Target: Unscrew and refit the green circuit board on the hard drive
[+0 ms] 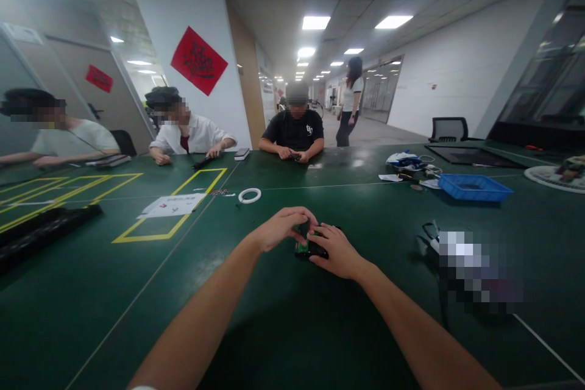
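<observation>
A small black device with an exposed green circuit board (300, 249) lies on the table in front of me. My right hand (339, 251) rests over its right part, thumb along the near edge and fingers across the far side, steadying it. From the left, my left hand (287, 226) arches over the board with bent fingers, its fingertips close together near the right hand's fingers. Whatever those left fingertips pinch is too small to make out. Both hands cover much of the black casing.
On the green table (256, 329) a white ring (249, 195) and a paper sheet (171, 205) lie ahead to the left. A blue tray (475, 187) and a bundle of cables (406, 160) stand to the right. A person in black (292, 128) sits opposite.
</observation>
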`<state>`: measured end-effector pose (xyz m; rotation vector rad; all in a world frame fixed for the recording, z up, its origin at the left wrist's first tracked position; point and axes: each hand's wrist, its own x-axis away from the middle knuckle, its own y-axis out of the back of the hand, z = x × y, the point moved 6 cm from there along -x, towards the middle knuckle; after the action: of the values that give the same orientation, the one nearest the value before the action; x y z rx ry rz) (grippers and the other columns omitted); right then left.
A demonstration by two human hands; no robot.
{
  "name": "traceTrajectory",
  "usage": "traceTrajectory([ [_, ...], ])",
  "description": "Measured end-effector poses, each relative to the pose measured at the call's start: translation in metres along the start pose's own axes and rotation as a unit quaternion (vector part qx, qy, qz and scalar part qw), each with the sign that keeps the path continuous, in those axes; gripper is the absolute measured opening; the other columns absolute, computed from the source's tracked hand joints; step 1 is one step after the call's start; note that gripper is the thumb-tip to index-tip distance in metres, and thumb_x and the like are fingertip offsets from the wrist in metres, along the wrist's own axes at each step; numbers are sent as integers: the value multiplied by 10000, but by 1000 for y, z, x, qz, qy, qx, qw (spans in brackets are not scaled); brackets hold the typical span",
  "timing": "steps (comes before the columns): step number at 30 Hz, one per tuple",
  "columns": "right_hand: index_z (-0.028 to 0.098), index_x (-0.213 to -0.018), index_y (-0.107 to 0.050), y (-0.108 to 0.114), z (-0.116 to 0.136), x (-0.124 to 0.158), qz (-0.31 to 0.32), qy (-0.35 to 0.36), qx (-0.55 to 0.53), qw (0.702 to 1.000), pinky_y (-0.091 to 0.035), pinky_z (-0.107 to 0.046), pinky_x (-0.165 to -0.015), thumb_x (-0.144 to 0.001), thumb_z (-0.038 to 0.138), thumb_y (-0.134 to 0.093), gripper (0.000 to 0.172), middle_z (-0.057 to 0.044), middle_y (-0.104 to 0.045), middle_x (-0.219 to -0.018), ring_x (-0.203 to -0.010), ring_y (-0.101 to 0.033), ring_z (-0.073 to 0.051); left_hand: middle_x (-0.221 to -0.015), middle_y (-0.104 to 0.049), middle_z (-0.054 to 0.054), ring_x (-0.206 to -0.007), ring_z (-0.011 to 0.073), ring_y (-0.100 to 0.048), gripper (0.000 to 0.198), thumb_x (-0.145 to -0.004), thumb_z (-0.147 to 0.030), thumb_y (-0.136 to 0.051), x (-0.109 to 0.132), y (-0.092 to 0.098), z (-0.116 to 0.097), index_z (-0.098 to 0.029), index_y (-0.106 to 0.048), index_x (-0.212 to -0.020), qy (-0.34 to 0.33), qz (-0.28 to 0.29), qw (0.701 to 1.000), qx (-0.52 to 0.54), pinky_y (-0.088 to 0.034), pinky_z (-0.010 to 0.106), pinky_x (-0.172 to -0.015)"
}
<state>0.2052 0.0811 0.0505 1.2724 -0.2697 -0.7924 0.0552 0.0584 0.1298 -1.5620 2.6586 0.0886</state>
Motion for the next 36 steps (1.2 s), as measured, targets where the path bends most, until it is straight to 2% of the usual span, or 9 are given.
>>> traceTrajectory([
  [9, 343, -1436, -524, 2, 2, 2, 4, -7, -8, 1000, -197, -600, -1201, -877, 441, -676, 588, -58, -427, -1552, -1473, -297, -355, -859, -660, 80, -786, 181, -640, 349, -925, -489, -588, -8, 8, 11, -146, -652, -928, -35, -53, 997, -32, -527, 255, -591],
  [14, 341, -1442, -520, 5, 4, 4, 15, -14, -15, 1000, -173, -588, -1211, -885, 451, -665, 586, -52, -419, -1559, -1485, -271, -349, -871, -674, 81, -783, 183, -657, 393, -888, -537, -640, -8, 6, 12, -147, -637, -941, -37, -43, 998, -31, -542, 262, -591],
  [20, 342, -1453, -507, 7, 5, 4, 19, -13, -11, 1000, -181, -610, -1201, -892, 460, -655, 592, -56, -413, -1564, -1479, -283, -359, -893, -692, 83, -798, 191, -680, 364, -889, -501, -656, -6, 18, 14, -156, -580, -975, -40, -86, 995, -23, -568, 282, -608],
  [36, 332, -1423, -533, 0, 0, 2, -12, 14, 13, 1000, -224, -602, -1185, -874, 440, -684, 580, -75, -449, -1534, -1450, -342, -350, -926, -704, 92, -805, 187, -680, 382, -883, -528, -651, -6, 18, 12, -159, -564, -924, -33, -77, 996, -41, -573, 299, -635],
])
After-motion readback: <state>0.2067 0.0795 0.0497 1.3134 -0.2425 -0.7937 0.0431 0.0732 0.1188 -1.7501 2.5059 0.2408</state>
